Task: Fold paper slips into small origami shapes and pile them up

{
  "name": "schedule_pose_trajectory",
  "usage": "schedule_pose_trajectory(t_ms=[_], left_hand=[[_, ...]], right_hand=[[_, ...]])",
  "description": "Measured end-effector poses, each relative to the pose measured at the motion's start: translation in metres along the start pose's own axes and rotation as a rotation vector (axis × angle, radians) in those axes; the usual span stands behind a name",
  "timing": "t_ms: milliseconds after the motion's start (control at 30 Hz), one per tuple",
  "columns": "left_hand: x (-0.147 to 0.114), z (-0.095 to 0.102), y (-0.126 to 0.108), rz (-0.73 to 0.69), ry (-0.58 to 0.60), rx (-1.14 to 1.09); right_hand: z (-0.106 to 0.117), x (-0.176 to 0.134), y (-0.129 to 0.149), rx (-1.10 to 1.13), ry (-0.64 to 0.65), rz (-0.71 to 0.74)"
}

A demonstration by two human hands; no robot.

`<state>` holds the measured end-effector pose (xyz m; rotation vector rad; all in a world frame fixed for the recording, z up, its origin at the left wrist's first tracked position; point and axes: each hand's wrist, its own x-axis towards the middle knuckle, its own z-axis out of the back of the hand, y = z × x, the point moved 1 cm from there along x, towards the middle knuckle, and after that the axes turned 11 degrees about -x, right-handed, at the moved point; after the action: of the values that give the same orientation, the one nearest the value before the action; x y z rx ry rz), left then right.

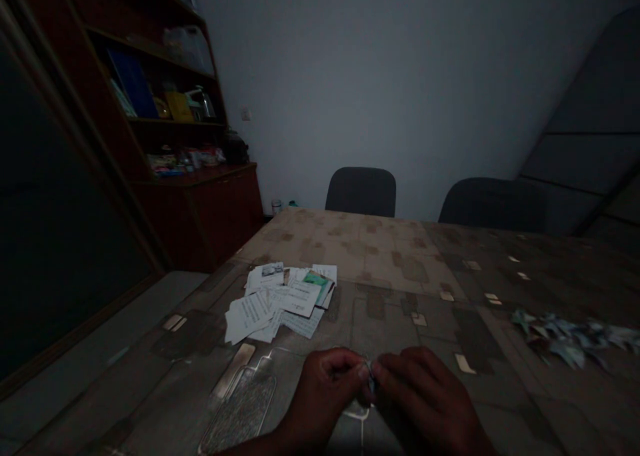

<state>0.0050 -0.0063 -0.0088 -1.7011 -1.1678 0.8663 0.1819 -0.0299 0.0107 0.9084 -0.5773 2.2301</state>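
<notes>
At the near side of the table, my left hand (327, 386) and my right hand (425, 393) meet with their fingertips pinched together. Between them is a small folded piece of paper (371, 379), mostly hidden by the fingers. Ahead and to the left lies a loose pile of printed paper sheets (295, 298), overlapping, with a green one near its right side. Off to the right sits a heap of crumpled or folded paper pieces (573, 336), apart from my hands.
A patterned cloth (350, 243) covers the large table. Two dark chairs (361, 191) stand at its far side against a pale wall. On the left rises a dark red cabinet (227, 206) with loaded shelves. The room is dim.
</notes>
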Motion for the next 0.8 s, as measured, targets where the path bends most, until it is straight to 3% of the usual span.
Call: schedule_pose_trajectory(t_ms=[233,400,500,633,800], left_hand=[[-0.001,-0.001,-0.005,-0.015,0.060,0.037],[0.000,-0.001,-0.004,0.012,0.000,0.106],[0.000,-0.003,-0.006,-0.018,-0.023,0.177],[-0.003,-0.002,-0.013,-0.291,0.032,0.407],[-0.007,0.000,-0.020,-0.490,0.142,0.543]], right_hand=[[0.004,0.002,0.002,-0.023,-0.022,0.029],[0.003,0.005,0.003,0.012,-0.086,0.007],[0.003,0.006,0.002,0.209,-0.062,-0.188],[-0.001,0.004,0.003,0.427,0.026,-0.596],[-0.006,0.001,0.008,0.577,0.141,-0.643]])
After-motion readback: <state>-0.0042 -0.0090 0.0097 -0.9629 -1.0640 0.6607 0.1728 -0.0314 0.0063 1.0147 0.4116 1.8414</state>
